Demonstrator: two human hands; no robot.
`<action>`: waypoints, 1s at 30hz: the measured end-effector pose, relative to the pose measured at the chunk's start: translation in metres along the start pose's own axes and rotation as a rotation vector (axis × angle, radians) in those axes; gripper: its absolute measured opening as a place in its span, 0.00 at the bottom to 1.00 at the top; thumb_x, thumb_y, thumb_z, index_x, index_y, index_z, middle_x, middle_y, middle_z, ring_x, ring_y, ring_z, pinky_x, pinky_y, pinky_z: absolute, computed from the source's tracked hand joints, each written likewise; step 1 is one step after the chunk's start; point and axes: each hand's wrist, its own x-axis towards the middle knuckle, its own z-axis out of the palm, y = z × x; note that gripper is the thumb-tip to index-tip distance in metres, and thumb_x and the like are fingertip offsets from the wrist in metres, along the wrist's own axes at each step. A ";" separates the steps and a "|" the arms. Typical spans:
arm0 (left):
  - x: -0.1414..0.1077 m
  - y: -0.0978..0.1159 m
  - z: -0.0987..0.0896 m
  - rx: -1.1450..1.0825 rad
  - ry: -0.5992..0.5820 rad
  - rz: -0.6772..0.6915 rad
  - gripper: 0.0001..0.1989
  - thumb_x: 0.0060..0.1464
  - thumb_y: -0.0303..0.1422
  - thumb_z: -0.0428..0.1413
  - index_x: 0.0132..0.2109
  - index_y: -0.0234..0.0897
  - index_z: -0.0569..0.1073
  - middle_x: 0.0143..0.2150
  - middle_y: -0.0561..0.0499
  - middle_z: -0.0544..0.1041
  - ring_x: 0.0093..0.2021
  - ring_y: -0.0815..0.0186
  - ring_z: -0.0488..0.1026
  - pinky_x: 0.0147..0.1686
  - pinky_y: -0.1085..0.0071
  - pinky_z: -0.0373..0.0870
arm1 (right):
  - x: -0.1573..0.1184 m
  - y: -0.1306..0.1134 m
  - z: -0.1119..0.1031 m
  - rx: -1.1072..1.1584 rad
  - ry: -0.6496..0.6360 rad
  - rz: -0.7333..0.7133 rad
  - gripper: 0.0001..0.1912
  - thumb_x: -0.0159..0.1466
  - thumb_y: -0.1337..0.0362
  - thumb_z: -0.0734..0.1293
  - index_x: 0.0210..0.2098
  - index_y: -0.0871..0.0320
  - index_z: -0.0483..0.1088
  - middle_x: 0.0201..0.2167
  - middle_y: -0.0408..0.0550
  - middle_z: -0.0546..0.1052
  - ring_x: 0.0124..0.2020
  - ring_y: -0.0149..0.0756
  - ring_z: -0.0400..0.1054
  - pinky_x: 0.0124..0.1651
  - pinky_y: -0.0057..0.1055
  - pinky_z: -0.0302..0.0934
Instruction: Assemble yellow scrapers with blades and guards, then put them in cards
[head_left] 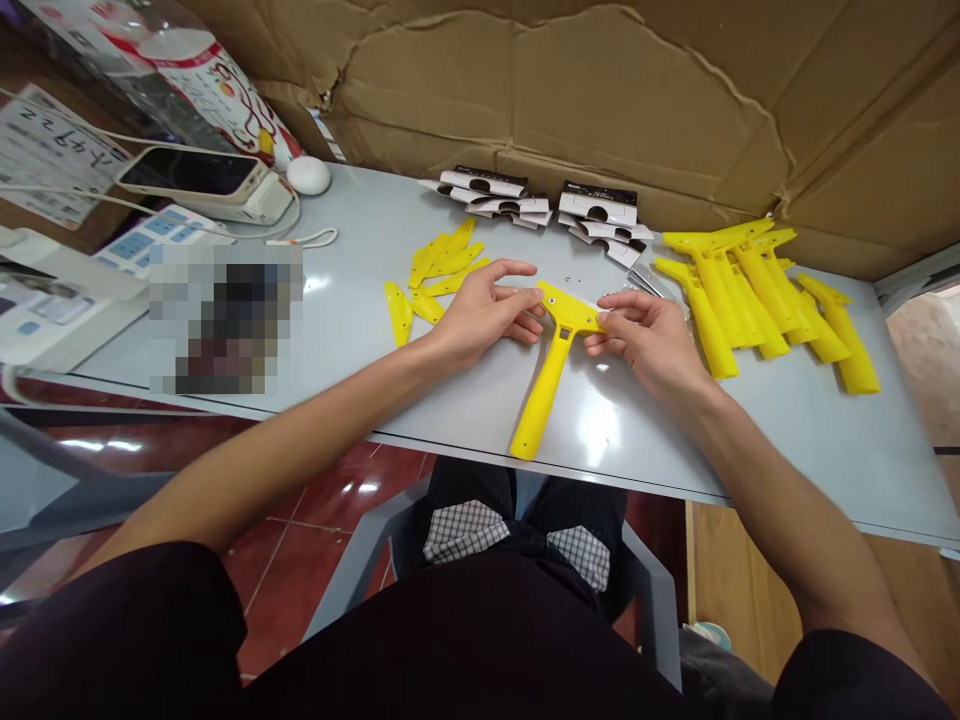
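A yellow T-shaped scraper point(551, 385) lies between my hands near the front of the table, its long handle pointing toward me. Small round screws show at both ends of its head. My left hand point(486, 312) pinches the head's left end, index finger raised. At the right end, the thumb and fingers of my right hand point(651, 340) close on the head. Just beyond my left hand are several flat yellow cover pieces point(450, 250). Thin metal blades point(651, 282) lie past my right hand, partly hidden by it. A few tiny dark parts point(568, 280) sit behind the scraper.
Several yellow scraper bodies point(750, 290) are piled at the right. Folded black-and-white cards point(600, 205) stand along the cardboard wall point(570, 90). On the left are a phone point(193, 172), a power strip point(154, 240), cables, a plastic bottle point(214, 85) and a blurred-out object point(236, 320).
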 end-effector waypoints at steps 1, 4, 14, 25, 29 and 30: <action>-0.004 0.002 0.002 0.040 0.002 0.024 0.30 0.60 0.31 0.64 0.67 0.35 0.67 0.37 0.49 0.83 0.33 0.63 0.83 0.38 0.63 0.83 | 0.000 0.001 0.000 0.007 0.018 -0.005 0.16 0.55 0.60 0.80 0.40 0.54 0.76 0.30 0.43 0.80 0.29 0.40 0.82 0.40 0.39 0.82; -0.017 0.004 0.010 0.267 -0.053 0.149 0.41 0.57 0.36 0.68 0.73 0.39 0.60 0.50 0.44 0.83 0.38 0.63 0.84 0.43 0.63 0.82 | 0.001 0.002 0.001 0.030 0.079 -0.015 0.14 0.56 0.62 0.79 0.40 0.53 0.75 0.30 0.42 0.80 0.31 0.39 0.82 0.43 0.41 0.82; -0.019 -0.010 0.027 1.009 0.016 0.606 0.30 0.61 0.29 0.55 0.69 0.26 0.71 0.55 0.35 0.80 0.47 0.53 0.78 0.51 0.56 0.74 | 0.000 0.003 0.005 0.082 0.123 -0.036 0.14 0.57 0.64 0.78 0.40 0.52 0.73 0.31 0.42 0.79 0.30 0.39 0.81 0.44 0.43 0.81; -0.015 -0.011 0.022 1.076 0.043 0.583 0.27 0.66 0.35 0.56 0.70 0.34 0.71 0.46 0.40 0.84 0.43 0.54 0.80 0.49 0.60 0.72 | 0.000 0.008 0.006 0.085 0.082 -0.070 0.20 0.55 0.58 0.81 0.41 0.54 0.73 0.31 0.43 0.79 0.29 0.38 0.81 0.43 0.41 0.80; -0.015 -0.009 0.022 1.070 0.053 0.583 0.29 0.66 0.36 0.56 0.71 0.36 0.70 0.45 0.41 0.84 0.42 0.55 0.79 0.47 0.61 0.72 | 0.000 0.007 0.005 0.070 0.093 -0.071 0.19 0.55 0.58 0.81 0.41 0.52 0.73 0.32 0.43 0.80 0.30 0.39 0.81 0.44 0.43 0.81; -0.015 -0.008 0.022 1.072 0.043 0.579 0.28 0.66 0.36 0.56 0.71 0.35 0.71 0.45 0.41 0.84 0.41 0.55 0.79 0.47 0.61 0.71 | 0.000 0.007 0.005 0.072 0.093 -0.069 0.19 0.55 0.58 0.81 0.41 0.52 0.73 0.32 0.43 0.80 0.30 0.39 0.81 0.44 0.43 0.81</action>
